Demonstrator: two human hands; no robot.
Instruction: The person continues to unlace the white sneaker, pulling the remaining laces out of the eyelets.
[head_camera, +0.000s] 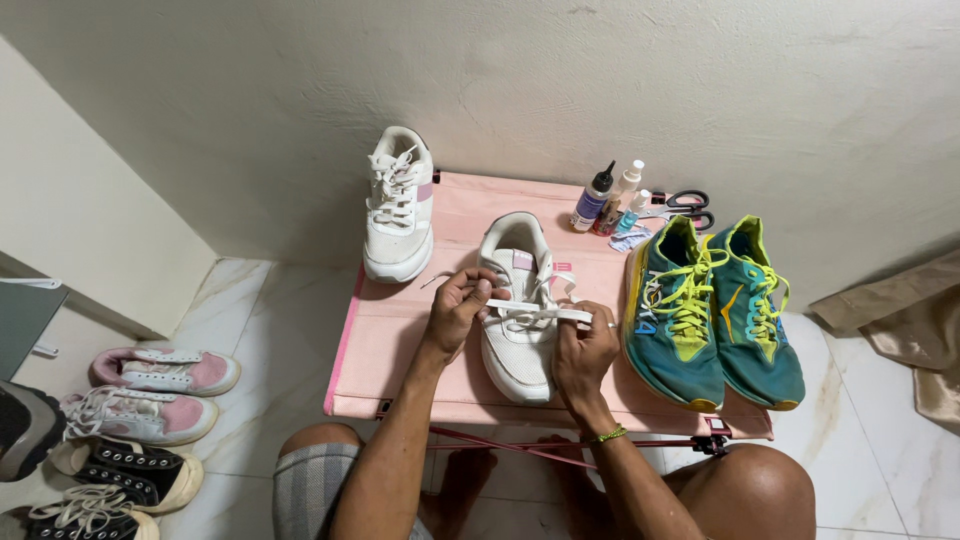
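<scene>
White sneaker (520, 330) sits mid pink bench (400, 340), long axis running away from the person, toe nearest. Left hand (458, 310) pinches the flat white lace (540, 312) at the shoe's left side; right hand (585, 350) pinches its other end, lace taut crosswise between them (both equally close). Fingertips and eyelets partly hidden. Teal running shoes (710, 310) lie just right.

Pink folding desk (400, 345) against the wall; on it: two white shoes, one (399, 205) at the back left corner, one (520, 305) mid-desk; pair of teal shoes (710, 310) with yellow laces, right; small bottles (608, 200) and scissors (685, 207) at the back right.
</scene>
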